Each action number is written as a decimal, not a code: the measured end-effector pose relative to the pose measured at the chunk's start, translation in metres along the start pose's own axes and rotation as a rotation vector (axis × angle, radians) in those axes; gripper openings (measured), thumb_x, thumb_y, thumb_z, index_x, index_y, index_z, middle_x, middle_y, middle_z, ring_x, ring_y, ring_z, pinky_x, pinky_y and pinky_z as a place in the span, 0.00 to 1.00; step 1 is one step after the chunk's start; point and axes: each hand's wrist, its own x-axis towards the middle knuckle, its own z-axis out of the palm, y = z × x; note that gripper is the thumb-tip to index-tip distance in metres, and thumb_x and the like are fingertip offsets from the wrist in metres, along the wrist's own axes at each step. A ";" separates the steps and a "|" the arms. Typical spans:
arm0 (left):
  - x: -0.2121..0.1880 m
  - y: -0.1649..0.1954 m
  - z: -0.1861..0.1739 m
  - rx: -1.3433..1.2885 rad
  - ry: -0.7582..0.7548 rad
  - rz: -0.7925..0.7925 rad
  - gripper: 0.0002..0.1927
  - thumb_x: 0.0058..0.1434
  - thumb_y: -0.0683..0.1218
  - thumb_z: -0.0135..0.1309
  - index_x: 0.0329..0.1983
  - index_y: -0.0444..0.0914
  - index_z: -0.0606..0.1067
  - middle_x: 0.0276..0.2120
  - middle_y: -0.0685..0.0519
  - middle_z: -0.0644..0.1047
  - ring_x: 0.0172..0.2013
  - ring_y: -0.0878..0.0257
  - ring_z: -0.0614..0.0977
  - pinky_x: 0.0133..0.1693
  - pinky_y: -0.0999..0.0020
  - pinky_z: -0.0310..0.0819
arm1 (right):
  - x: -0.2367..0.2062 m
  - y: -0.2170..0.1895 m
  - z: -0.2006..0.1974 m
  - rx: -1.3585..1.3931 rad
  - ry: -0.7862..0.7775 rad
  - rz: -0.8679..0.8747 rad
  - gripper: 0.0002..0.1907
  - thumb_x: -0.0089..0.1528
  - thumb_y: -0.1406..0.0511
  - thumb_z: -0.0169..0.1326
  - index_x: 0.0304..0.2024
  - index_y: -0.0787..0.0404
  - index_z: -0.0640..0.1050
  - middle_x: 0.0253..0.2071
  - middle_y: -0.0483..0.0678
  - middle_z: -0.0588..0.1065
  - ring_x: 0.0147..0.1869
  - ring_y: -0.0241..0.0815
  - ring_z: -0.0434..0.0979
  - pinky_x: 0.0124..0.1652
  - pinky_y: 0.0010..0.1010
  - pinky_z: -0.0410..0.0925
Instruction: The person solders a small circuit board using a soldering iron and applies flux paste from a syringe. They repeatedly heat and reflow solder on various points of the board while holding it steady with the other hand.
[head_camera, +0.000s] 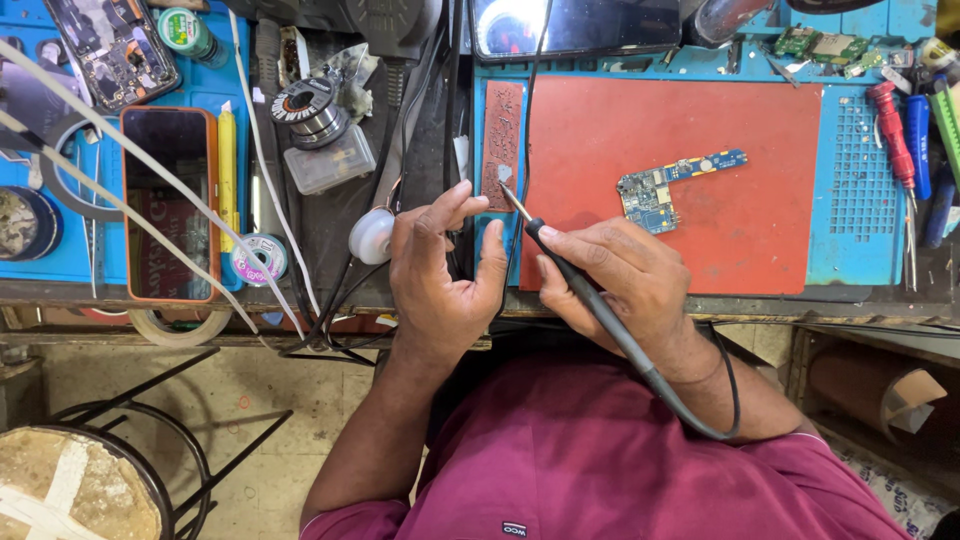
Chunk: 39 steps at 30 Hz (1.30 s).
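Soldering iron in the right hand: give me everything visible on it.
The soldering iron is a slim pen-type tool with a dark grey grip, a thin bare-metal tip and a grey cord looping back past the wrist. The right hand holds it like a pen, tilted, tip pointing up-left. The tip sits at the lower end of a brown strip beside the red mat, close to the left hand.

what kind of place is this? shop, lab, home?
Most likely a phone repair bench. The right hand holds a soldering iron over a blue and red work mat with a bare circuit board on it. An opened phone and a solder spool lie to the left.
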 end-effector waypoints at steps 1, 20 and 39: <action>0.000 0.000 0.000 0.004 0.000 0.003 0.27 0.66 0.39 0.63 0.65 0.38 0.67 0.49 0.54 0.81 0.49 0.58 0.77 0.54 0.62 0.74 | 0.000 0.000 0.000 0.001 -0.001 0.003 0.17 0.57 0.74 0.67 0.49 0.65 0.80 0.37 0.51 0.79 0.38 0.46 0.80 0.39 0.33 0.73; 0.000 0.000 0.000 -0.014 -0.002 -0.007 0.26 0.66 0.39 0.63 0.65 0.38 0.68 0.49 0.53 0.80 0.50 0.58 0.77 0.54 0.63 0.75 | 0.000 0.000 -0.001 0.016 0.005 0.020 0.17 0.57 0.74 0.67 0.49 0.66 0.80 0.37 0.51 0.79 0.38 0.45 0.80 0.39 0.32 0.73; 0.000 0.001 -0.001 -0.024 0.006 0.003 0.26 0.65 0.38 0.63 0.65 0.37 0.67 0.49 0.53 0.80 0.49 0.58 0.78 0.54 0.63 0.75 | -0.001 -0.001 0.000 -0.001 0.022 0.041 0.17 0.57 0.74 0.67 0.49 0.65 0.80 0.36 0.51 0.78 0.38 0.44 0.80 0.38 0.32 0.73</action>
